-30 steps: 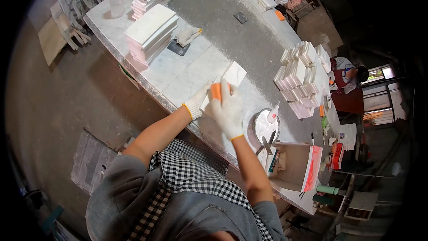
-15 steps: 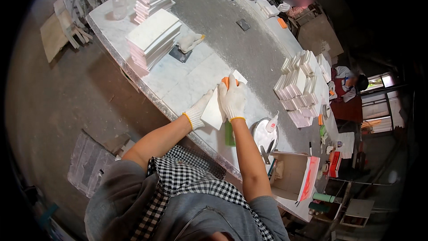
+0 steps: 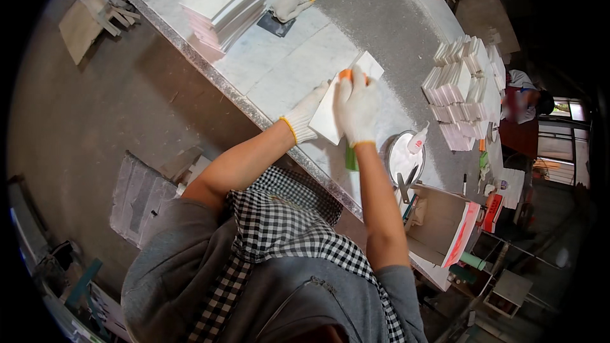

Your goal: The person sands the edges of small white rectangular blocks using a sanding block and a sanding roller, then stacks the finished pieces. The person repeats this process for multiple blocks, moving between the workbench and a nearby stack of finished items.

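A white rectangular tile (image 3: 326, 116) slants between my hands above the pale tabletop. Along its left side lies my gloved left hand (image 3: 305, 113), gripping the edge; some of its fingers are hidden. On top of the tile, my gloved right hand (image 3: 357, 109) is closed around an orange block (image 3: 345, 74), which shows only between and beside the fingers. Both white knit gloves have yellow cuffs. Part of a green object (image 3: 351, 159) shows beside my right wrist. Just right of that wrist is a round dish (image 3: 398, 152) with white contents, a small bottle and scissors.
A tall tile stack (image 3: 232, 3) stands at the left, beside a folded glove (image 3: 292, 6) on a dark pad (image 3: 276, 24). More stacked tiles (image 3: 460, 86) are at right. An open cardboard box (image 3: 438, 228) sits near my right elbow. A co-worker (image 3: 524, 98) is farther right.
The view has shifted, so the table things sit higher and farther right. My right hand has slid a little back along the tile, exposing more of its far end.
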